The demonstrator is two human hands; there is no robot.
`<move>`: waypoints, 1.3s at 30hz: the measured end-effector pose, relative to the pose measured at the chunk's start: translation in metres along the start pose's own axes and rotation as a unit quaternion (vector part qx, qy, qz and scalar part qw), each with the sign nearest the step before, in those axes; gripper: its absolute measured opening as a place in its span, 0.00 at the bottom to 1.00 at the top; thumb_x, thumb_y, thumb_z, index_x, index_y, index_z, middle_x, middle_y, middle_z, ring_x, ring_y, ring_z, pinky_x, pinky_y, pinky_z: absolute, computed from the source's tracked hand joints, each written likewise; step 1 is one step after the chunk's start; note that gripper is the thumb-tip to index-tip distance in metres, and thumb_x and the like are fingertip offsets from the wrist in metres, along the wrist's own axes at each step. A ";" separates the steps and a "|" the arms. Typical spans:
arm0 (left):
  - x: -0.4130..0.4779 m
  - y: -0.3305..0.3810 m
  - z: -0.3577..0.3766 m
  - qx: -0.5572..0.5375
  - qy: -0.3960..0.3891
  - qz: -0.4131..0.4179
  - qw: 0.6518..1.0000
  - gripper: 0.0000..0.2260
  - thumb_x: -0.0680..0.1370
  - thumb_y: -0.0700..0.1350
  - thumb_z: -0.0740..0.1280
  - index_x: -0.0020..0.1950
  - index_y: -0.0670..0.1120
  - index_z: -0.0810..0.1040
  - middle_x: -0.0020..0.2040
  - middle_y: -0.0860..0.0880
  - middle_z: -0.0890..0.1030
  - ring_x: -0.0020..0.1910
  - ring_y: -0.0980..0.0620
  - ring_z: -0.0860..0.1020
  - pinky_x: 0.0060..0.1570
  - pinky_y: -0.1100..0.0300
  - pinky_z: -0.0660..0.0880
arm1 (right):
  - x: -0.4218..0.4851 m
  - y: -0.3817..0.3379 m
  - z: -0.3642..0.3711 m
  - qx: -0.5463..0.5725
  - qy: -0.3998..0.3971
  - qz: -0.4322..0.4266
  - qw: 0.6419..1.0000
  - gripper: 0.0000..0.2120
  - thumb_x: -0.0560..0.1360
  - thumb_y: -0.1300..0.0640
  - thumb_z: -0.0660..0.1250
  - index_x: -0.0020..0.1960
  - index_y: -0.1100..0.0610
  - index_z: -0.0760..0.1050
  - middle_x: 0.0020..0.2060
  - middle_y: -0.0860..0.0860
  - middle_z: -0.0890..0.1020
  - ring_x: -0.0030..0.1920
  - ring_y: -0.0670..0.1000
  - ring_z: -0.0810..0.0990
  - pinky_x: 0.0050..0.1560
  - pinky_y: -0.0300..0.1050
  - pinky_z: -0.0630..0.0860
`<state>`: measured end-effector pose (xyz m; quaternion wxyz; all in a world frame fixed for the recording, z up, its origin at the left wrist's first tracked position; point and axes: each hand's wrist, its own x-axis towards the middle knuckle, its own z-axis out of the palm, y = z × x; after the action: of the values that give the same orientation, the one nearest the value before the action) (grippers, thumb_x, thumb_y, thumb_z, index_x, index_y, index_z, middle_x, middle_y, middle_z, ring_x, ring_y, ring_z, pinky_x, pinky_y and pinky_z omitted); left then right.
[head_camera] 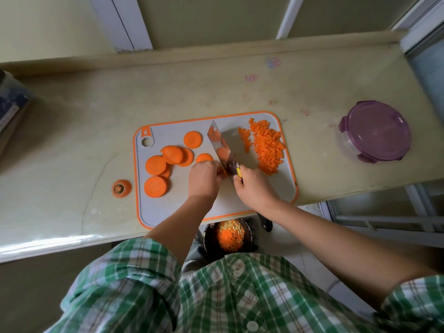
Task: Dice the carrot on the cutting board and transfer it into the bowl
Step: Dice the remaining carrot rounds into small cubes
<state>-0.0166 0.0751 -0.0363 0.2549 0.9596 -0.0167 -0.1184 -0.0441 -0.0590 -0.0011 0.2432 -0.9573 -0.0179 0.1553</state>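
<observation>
Orange carrot slice (222,173) pinched under my left hand (204,179) on the cutting board (168,207), my right hand (253,187) grips the knife (222,144).

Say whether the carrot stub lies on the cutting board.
No, the orange carrot stub lies on the beige counter, left of the orange-rimmed grey cutting board.

On the cutting board (168,205) carrot slices (156,165) crowd the left, diced carrot (268,146) the right; bare counter (312,145) reaches the container (376,131).

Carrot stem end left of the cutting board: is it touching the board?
Apart. The head view shows bare counter between the carrot stem end and the cutting board's orange rim.
</observation>
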 end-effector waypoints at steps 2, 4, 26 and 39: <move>0.001 0.000 0.000 0.004 -0.001 -0.001 1.000 0.03 0.72 0.42 0.69 0.41 0.46 0.83 0.37 0.45 0.78 0.37 0.43 0.77 0.37 0.52 0.74 | 0.000 0.000 0.002 -0.002 -0.008 0.006 1.000 0.07 0.79 0.58 0.58 0.42 0.57 0.66 0.38 0.61 0.79 0.40 0.62 0.77 0.35 0.47 0.65; 0.001 0.000 0.001 0.005 -0.004 0.000 1.000 0.03 0.72 0.41 0.69 0.41 0.45 0.83 0.36 0.44 0.78 0.36 0.43 0.77 0.37 0.51 0.75 | 0.001 0.001 0.003 -0.001 -0.008 0.010 1.000 0.08 0.79 0.58 0.58 0.41 0.57 0.66 0.38 0.61 0.79 0.40 0.62 0.78 0.35 0.47 0.65; -0.008 -0.008 -0.003 -0.027 0.009 0.026 0.999 0.06 0.73 0.40 0.68 0.43 0.48 0.85 0.38 0.45 0.82 0.41 0.43 0.78 0.37 0.56 0.69 | 0.011 0.017 0.000 0.130 0.024 0.105 0.986 0.08 0.79 0.58 0.57 0.42 0.59 0.68 0.31 0.62 0.78 0.30 0.63 0.80 0.32 0.58 0.77; -0.015 -0.016 -0.008 0.028 0.026 -0.015 0.999 0.15 0.75 0.36 0.62 0.59 0.42 0.79 0.51 0.40 0.75 0.53 0.39 0.73 0.50 0.50 0.69 | 0.008 0.022 0.017 0.142 0.042 0.140 0.979 0.11 0.79 0.57 0.57 0.37 0.54 0.63 0.31 0.62 0.78 0.29 0.63 0.80 0.29 0.58 0.78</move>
<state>-0.0296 0.0946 -0.0343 0.2268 0.9691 0.0013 -0.0965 -0.0428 -0.0699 -0.0279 0.3528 -0.9118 0.1483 0.1487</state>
